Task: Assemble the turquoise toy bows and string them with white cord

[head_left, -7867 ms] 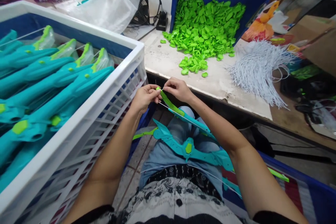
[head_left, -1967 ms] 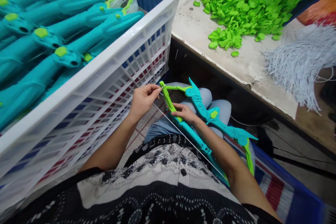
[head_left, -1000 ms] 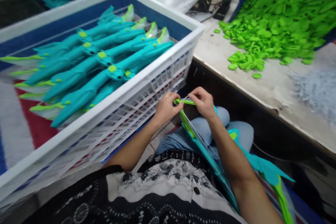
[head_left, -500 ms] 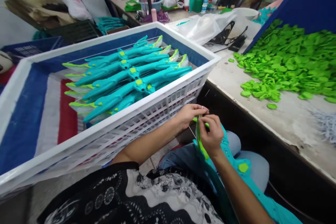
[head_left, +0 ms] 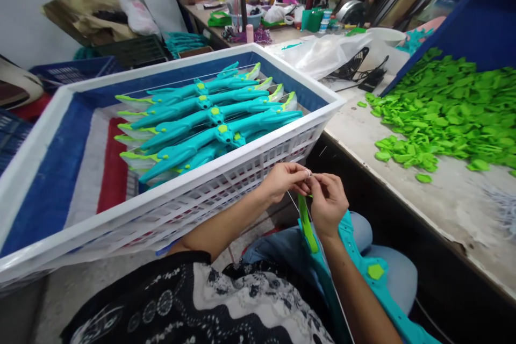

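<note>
A teal toy bow (head_left: 365, 263) with lime-green limb tips lies across my lap. My left hand (head_left: 283, 180) and my right hand (head_left: 328, 203) meet just above its upper green tip (head_left: 305, 221). Both are pinched closed on a thin white string (head_left: 297, 205) at that tip. The string runs down along the bow toward my lap. The lower end of the bow is hidden behind my right forearm.
A white crate (head_left: 209, 183) at my left holds several finished teal bows (head_left: 209, 118). On the table (head_left: 403, 183) to the right lie a heap of green plastic parts (head_left: 443, 113), a blue bin (head_left: 479, 27), a small fan (head_left: 350, 64) and a plastic bag (head_left: 318, 54).
The view has lifted from my lap to the crate and room. My right hand moved from the bow's limb up to the tip, where both hands now pinch the string.
</note>
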`<state>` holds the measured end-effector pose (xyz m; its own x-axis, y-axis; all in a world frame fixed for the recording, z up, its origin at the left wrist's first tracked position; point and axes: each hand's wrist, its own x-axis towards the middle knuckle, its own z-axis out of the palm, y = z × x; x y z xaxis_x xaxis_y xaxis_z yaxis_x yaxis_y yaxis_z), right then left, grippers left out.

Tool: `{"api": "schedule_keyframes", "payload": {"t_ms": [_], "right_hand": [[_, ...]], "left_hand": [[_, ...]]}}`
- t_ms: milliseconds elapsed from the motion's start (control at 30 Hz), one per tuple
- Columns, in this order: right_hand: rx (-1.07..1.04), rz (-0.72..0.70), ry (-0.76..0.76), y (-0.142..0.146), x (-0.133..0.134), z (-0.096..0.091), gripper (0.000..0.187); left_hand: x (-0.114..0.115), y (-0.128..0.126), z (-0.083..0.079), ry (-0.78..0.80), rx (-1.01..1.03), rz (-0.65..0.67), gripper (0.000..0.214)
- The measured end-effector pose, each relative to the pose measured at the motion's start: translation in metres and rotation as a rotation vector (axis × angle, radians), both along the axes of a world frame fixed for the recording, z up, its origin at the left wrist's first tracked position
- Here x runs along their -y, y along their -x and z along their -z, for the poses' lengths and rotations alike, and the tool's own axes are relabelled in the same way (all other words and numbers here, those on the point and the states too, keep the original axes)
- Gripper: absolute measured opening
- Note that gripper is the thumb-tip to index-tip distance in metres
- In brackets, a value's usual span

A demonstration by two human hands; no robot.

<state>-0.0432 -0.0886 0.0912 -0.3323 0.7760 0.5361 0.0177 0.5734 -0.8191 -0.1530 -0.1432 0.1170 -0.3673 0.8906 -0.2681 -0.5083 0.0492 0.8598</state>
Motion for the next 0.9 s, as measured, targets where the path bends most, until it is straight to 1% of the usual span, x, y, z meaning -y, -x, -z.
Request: {"api": "schedule_keyframes", "payload": {"t_ms": [100,167,233,400,467,533,600,700,800,900], "right_hand": [[-0.016,0.004,-0.016,0.001,-0.002,0.001,0.011],[-0.007,-0.007,-0.032,0.002,-0.004,0.0,0.014],[0.008,-0.033,-0.035,0.002,-0.006,-0.001,0.017],[0.069,-0.188,0.004,-0.002,-0.016,-0.005,0.024],[0.07,-0.186,-0.048,-0.004,-0.02,-0.006,0.023],[0.071,-0.183,-0.137,-0.007,-0.025,-0.006,0.018],[0.078,-0.214,-0.201,-0.01,-0.031,-0.007,0.014],[0.11,-0.27,-0.202,-0.013,-0.039,-0.009,0.013],[0.181,-0.274,-0.238,-0.016,-0.041,-0.011,0.013],[0.238,-0.216,-0.289,-0.017,-0.038,-0.01,0.016]], "left_hand": [[0.003,0.004,-0.001,-0.004,0.008,0.071,0.037],[0.004,0.004,-0.002,0.001,0.009,0.082,0.037],[0.003,0.003,-0.003,-0.005,0.009,0.057,0.034],[-0.005,-0.006,0.0,0.021,0.018,-0.085,0.025],[-0.009,-0.008,0.001,0.042,0.028,-0.107,0.02],[-0.011,-0.008,0.0,0.04,0.051,-0.094,0.015],[-0.011,-0.006,0.0,0.023,0.094,-0.06,0.011],[-0.009,-0.002,-0.001,0.012,0.106,0.005,0.011],[-0.007,-0.001,-0.002,0.03,0.006,0.05,0.017],[-0.005,-0.002,-0.002,0.051,-0.118,0.072,0.022]]}}
